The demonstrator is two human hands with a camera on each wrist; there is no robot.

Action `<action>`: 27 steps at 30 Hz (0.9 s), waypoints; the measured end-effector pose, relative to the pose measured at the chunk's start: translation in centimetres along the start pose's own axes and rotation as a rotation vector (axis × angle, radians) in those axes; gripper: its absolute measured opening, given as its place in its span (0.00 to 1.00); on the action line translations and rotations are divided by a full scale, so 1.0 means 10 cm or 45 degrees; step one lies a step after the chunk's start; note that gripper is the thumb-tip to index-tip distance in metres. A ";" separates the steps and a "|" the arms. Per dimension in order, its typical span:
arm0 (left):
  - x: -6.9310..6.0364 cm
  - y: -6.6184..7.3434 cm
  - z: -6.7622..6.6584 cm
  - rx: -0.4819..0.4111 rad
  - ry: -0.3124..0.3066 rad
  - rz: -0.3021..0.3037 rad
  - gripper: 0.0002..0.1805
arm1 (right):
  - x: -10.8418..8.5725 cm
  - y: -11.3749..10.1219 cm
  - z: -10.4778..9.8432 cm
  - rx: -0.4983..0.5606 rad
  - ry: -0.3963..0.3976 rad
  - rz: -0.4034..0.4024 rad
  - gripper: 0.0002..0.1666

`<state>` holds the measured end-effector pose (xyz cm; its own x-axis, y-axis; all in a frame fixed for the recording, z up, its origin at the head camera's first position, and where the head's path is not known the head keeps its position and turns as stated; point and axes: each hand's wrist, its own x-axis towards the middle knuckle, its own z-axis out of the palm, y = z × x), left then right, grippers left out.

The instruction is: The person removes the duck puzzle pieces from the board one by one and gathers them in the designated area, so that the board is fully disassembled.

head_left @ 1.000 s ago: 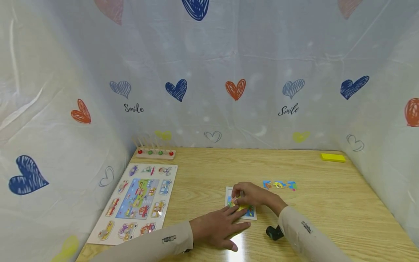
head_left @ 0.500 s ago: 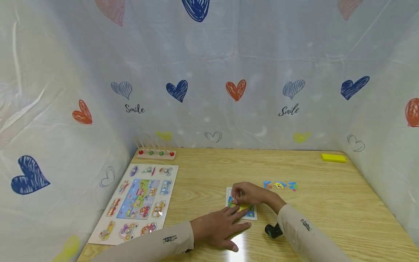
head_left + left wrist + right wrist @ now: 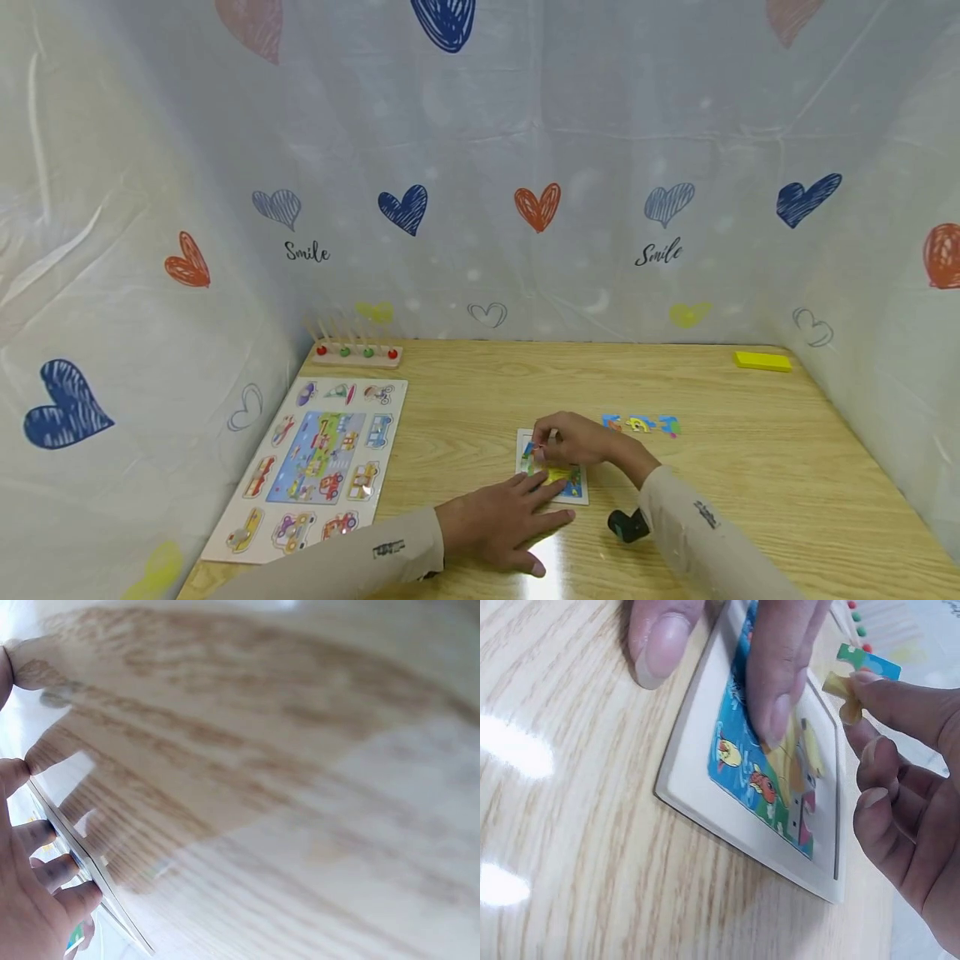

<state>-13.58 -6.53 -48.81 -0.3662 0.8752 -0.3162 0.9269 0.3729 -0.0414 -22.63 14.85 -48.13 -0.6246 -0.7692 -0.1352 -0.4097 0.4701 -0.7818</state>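
Observation:
A small white-framed puzzle board (image 3: 577, 500) lies on the wooden table, partly filled with colourful pieces; the right wrist view shows the board's frame (image 3: 735, 832) close up. My left hand (image 3: 510, 525) rests with spread, straight fingers over the board's lower left part. In the left wrist view the left hand (image 3: 37, 892) has its fingertips at the board's edge. My right hand (image 3: 577, 439) is above the board's upper part. Between thumb and finger the right hand (image 3: 911, 765) pinches a puzzle piece (image 3: 877, 665), blue, green and yellow, lifted off the board.
Three loose puzzle pieces (image 3: 639, 423) lie behind the right forearm. A dark object (image 3: 627, 527) stands beside the right sleeve. On the left are a large picture board (image 3: 300, 467) and a peg rack with beads (image 3: 356, 358); a yellow block (image 3: 762, 361) lies back right.
My right hand has shifted slightly up and to the right over the board, showing more of the blue area beneath. The left hand stays in place.

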 end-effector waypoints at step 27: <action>0.01 0.01 0.01 0.027 0.013 -0.009 0.42 | -0.30 0.12 -0.16 -0.054 0.202 0.007 0.11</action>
<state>-13.50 -6.45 -48.90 -0.3734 0.8757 -0.3062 0.9258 0.3724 -0.0640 -22.31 18.36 -47.68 -0.7226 -0.6902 -0.0394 -0.4315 0.4948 -0.7543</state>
